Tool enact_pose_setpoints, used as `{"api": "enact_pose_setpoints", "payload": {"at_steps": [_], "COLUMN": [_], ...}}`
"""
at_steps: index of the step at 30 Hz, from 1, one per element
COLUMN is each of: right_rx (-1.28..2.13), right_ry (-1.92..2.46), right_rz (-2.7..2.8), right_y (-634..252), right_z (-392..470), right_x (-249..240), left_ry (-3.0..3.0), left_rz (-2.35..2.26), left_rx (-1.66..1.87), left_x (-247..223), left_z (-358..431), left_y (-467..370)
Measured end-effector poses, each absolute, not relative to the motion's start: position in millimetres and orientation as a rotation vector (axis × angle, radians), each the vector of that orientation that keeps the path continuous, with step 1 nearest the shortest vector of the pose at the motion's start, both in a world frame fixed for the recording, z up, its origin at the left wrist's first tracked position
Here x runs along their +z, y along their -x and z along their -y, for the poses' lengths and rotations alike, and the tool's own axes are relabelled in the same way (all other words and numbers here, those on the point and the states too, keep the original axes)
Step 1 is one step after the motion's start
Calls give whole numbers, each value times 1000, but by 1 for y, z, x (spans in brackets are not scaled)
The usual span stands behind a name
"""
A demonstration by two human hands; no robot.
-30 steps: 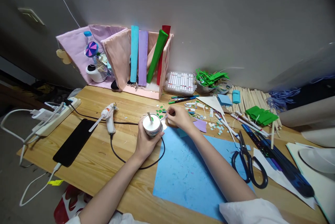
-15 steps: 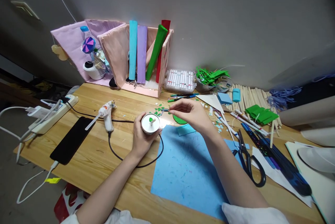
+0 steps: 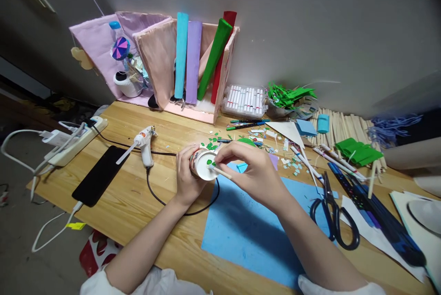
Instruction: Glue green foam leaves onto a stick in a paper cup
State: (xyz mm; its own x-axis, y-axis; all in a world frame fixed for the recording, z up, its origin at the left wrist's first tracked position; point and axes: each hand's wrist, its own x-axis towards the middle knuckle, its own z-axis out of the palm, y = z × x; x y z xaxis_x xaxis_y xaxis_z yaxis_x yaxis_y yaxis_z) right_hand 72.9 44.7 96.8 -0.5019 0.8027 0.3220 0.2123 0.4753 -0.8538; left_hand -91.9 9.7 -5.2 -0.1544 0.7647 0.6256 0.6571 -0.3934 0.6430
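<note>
A small round white cup [image 3: 204, 166] is tilted to the right, with my left hand [image 3: 188, 178] wrapped around its left side. Inside the cup shows a green leaf-shaped piece [image 3: 209, 162]. My right hand [image 3: 250, 166] is at the cup's right edge, its thumb and index finger pinched at the opening; what they hold, if anything, is too small and hidden to name. Below my right hand lies a blue sheet [image 3: 241, 235]. Small green leaf pieces [image 3: 213, 140] are scattered on the table behind the cup.
A white glue gun [image 3: 146, 148], a black phone [image 3: 98, 176] and a power strip [image 3: 79, 141] are at the left. Black scissors [image 3: 332, 210] lie at the right. Behind stand a pink box [image 3: 155, 60] with coloured rolls and a marker case [image 3: 244, 100].
My right hand has come from behind the cup down to its opening. The cup, upright before, now tilts to the right. The whole view has shifted slightly.
</note>
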Motion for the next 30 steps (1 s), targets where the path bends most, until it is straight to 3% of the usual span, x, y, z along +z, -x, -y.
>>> {"api": "enact_pose_setpoints", "payload": {"at_steps": [30], "right_rx": [844], "right_ry": [851], "right_rz": [2096], "right_y": [-73], "right_z": [-39], "right_x": [103], "left_ry": [-1970], "left_rz": [-1690], "left_rx": [1609], "left_x": [-3], "left_z": [-5], "left_y": [90]}}
